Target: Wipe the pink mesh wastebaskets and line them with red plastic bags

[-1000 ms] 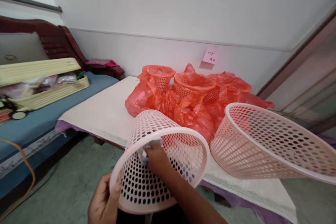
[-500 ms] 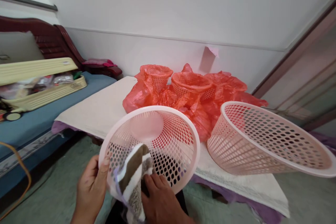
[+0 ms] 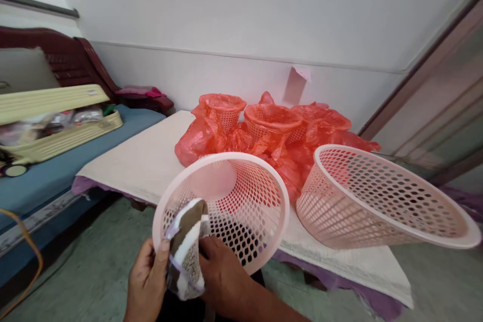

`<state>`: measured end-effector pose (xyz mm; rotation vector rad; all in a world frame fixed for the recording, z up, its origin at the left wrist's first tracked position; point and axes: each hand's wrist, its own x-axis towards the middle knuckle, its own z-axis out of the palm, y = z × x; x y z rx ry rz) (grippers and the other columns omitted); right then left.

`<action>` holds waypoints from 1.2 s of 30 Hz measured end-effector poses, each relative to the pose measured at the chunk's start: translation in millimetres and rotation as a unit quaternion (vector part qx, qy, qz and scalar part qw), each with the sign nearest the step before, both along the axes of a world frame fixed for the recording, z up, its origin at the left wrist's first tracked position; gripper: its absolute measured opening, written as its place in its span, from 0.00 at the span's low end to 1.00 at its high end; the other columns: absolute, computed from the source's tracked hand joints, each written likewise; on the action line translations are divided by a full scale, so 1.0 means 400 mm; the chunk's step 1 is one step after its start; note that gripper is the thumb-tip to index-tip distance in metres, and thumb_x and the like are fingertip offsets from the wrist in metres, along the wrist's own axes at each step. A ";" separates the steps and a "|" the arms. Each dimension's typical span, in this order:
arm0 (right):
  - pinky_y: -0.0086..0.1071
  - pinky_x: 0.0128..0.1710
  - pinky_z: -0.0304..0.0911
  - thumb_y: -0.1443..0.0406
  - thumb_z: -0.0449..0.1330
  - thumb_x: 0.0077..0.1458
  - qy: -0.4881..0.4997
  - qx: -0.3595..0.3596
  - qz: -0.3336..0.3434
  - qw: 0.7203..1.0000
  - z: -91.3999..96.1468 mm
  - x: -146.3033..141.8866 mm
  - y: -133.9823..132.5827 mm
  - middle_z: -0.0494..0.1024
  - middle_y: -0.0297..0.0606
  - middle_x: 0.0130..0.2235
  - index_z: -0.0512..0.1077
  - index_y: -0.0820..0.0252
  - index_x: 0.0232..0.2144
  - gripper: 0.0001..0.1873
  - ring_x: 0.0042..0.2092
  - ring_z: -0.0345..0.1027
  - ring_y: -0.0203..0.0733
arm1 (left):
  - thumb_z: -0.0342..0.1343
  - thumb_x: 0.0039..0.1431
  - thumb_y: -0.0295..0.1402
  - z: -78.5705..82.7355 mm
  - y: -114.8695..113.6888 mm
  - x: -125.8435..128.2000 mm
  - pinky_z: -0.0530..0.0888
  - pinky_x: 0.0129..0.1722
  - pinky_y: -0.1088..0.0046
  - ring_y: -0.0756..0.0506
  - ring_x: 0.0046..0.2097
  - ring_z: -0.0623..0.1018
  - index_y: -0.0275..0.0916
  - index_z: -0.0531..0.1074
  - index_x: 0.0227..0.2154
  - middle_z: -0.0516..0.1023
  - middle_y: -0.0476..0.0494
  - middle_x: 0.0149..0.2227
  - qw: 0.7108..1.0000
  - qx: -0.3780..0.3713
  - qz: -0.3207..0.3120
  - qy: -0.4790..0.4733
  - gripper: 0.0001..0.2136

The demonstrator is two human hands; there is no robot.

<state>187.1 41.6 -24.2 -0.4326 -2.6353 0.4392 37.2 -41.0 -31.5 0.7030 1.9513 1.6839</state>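
Observation:
A pale pink perforated basket is tipped with its mouth toward me, low in the middle of the view. My left hand grips its near rim, thumb against a brown-and-white striped cloth. My right hand is closed on the same cloth at the basket's lower rim. A second, wider pink basket lies tilted on the table to the right, touched by neither hand.
Behind the baskets, several more baskets wrapped in orange plastic bags stand on a cream-covered table by the wall. At left is a blue bed with an open yellow case. An orange cable lies on the green floor.
The basket has turned from bottom-side toward me to mouth toward me. My right hand came out from inside it with the striped cloth and now holds it at the near rim.

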 end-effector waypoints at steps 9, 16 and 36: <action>0.49 0.43 0.63 0.73 0.49 0.60 -0.287 0.048 -0.217 0.932 0.021 0.057 0.196 0.74 0.60 0.46 0.74 0.70 0.43 0.15 0.48 0.68 0.59 | 0.50 0.59 0.52 0.029 0.001 0.033 0.68 0.36 0.71 0.45 0.35 0.73 0.42 0.71 0.38 0.75 0.50 0.31 0.995 -0.020 -0.015 0.095 0.18; 0.34 0.39 0.66 0.68 0.60 0.48 -0.241 -0.053 -0.080 0.966 -0.004 0.071 0.130 0.76 0.42 0.44 0.73 0.59 0.41 0.15 0.41 0.72 0.46 | 0.53 0.56 0.50 -0.032 0.003 -0.045 0.72 0.31 0.69 0.40 0.37 0.78 0.40 0.72 0.40 0.79 0.45 0.33 0.974 -0.078 -0.040 0.209 0.18; 0.41 0.38 0.65 0.68 0.60 0.52 -0.022 0.061 -0.024 0.998 -0.015 0.004 -0.013 0.74 0.45 0.41 0.69 0.63 0.44 0.15 0.41 0.65 0.49 | 0.61 0.48 0.52 0.075 0.062 -0.011 0.69 0.24 0.75 0.49 0.25 0.69 0.40 0.68 0.32 0.70 0.54 0.22 0.999 -0.001 -0.044 0.023 0.20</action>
